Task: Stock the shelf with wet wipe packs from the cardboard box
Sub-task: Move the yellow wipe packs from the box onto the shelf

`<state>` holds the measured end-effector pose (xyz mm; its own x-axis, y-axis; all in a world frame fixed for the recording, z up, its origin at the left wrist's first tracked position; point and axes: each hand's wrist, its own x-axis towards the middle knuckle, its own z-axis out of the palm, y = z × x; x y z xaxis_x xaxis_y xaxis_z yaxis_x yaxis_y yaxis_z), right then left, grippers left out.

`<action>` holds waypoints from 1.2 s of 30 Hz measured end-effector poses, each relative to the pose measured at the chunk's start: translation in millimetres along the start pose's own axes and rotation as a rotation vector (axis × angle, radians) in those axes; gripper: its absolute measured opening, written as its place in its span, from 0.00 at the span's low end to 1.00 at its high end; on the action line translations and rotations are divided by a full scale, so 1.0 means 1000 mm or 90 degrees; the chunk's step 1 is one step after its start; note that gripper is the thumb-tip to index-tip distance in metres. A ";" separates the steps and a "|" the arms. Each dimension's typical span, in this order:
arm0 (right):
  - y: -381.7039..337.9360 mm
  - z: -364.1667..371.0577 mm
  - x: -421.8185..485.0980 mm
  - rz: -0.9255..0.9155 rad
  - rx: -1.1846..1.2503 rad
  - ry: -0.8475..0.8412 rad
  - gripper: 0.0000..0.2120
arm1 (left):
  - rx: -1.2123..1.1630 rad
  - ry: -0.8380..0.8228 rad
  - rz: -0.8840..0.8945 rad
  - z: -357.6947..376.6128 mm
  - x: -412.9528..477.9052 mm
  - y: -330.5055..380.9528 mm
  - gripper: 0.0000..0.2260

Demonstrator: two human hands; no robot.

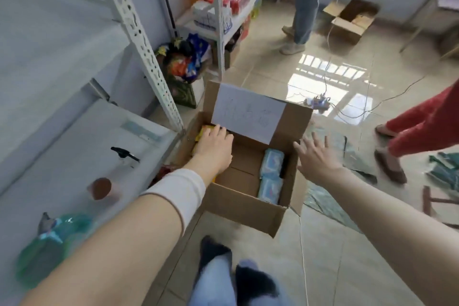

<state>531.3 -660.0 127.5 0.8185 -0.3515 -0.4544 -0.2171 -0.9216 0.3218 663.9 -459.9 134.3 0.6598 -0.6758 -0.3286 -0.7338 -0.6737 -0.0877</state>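
Open from above at box (243,206) mid: bare bottom btw yellow packs (204,131) under L hand (213,150) and blue packs (272,169) along R wall. Blocked at far side by upright flap (294,117). Hemmed on L by shelf post (154,69), just beside. Clear over floor (347,256) on R.

On the tiled floor (323,243) you have a power strip (319,102) with trailing cables near the far middle, an open brown carton (350,22) toward the far edge, snack bags (183,62) heaped at the left edge, and two bystanders' legs: one in jeans (305,7), one in red trousers (427,122).
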 end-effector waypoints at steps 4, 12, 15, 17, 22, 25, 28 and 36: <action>-0.004 0.040 0.012 -0.004 0.048 -0.066 0.29 | 0.008 -0.054 0.018 0.028 0.024 -0.001 0.25; -0.079 0.071 0.083 -0.065 0.110 -0.185 0.28 | -0.079 -0.158 -0.009 0.083 0.099 -0.055 0.27; -0.120 0.083 0.125 -0.094 0.152 -0.237 0.29 | -0.161 -0.215 -0.050 0.119 0.139 -0.082 0.27; -0.147 0.090 0.153 -0.106 0.193 -0.265 0.29 | -0.202 -0.256 -0.075 0.147 0.167 -0.100 0.28; -0.209 0.119 0.228 -0.041 0.391 -0.324 0.28 | -0.337 -0.301 -0.211 0.217 0.247 -0.133 0.30; -0.241 0.142 0.284 0.062 0.530 -0.349 0.30 | -0.435 -0.272 -0.264 0.263 0.295 -0.139 0.30; -0.275 0.166 0.331 0.161 0.689 -0.388 0.26 | -0.481 -0.221 -0.269 0.304 0.323 -0.136 0.31; -0.333 0.186 0.371 0.490 0.963 -0.319 0.32 | -0.555 -0.114 -0.381 0.335 0.345 -0.116 0.44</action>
<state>807.8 -514.6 -302.9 0.1400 -0.4829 -0.8644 -0.9312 0.2325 -0.2806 922.4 -514.8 -283.6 0.7881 -0.1594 -0.5945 0.1163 -0.9099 0.3982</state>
